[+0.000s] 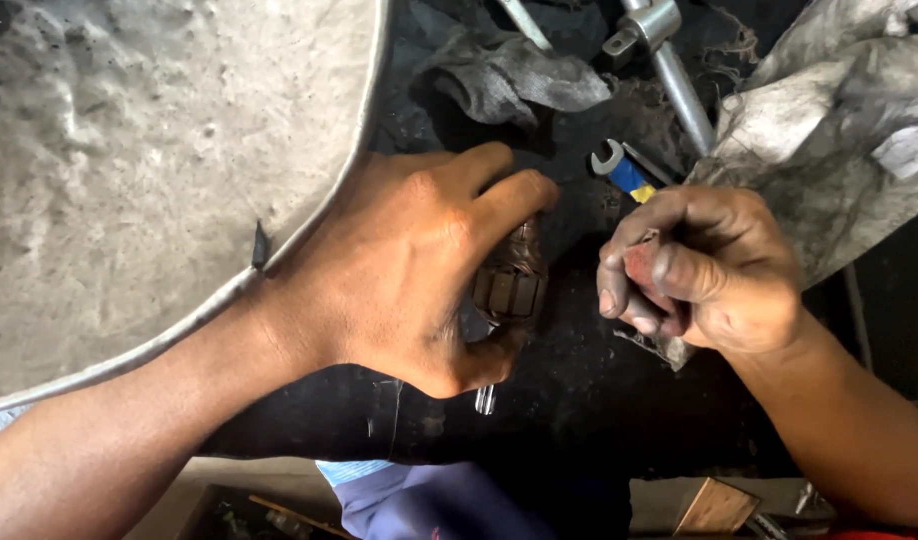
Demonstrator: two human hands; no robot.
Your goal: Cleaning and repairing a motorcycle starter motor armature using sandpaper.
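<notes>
L hand (409,270) is wrapped round a motor armature (512,285), fingers over the top and thumb underneath, so the grip is clamped on it. Armature sits upright-ish at centre frame, over the dark greasy table (579,400). Copper segments show between fingers and thumb; a thin steel shaft (486,400) pokes out below the thumb.

R hand (699,270) is just beside the armature, to its right, not touching it. Fingers are curled tight round a small folded piece, reddish w/ a grey edge (647,268), prob. abrasive paper but can't tell for sure. Grip is closed on it, thumb pressing across the top. A frayed bit hangs out under the fist.

Behind the hands: a small spanner (619,168) w/ blue and yellow tape on the handle lies on the table, between the two hands and farther back. A chrome rod w/ a clamp fitting (669,60) runs diagonally at top. A grey rag (519,75) lies at top centre; a bigger dirty cloth (839,130) fills the top R corner, partly behind the R hand.

Far L: a big round grey pan (129,180) w/ a thin metal rim, L forearm lying across its edge. Bottom centre: blue fabric (419,500); a wood block (714,508) near the bottom R.
</notes>
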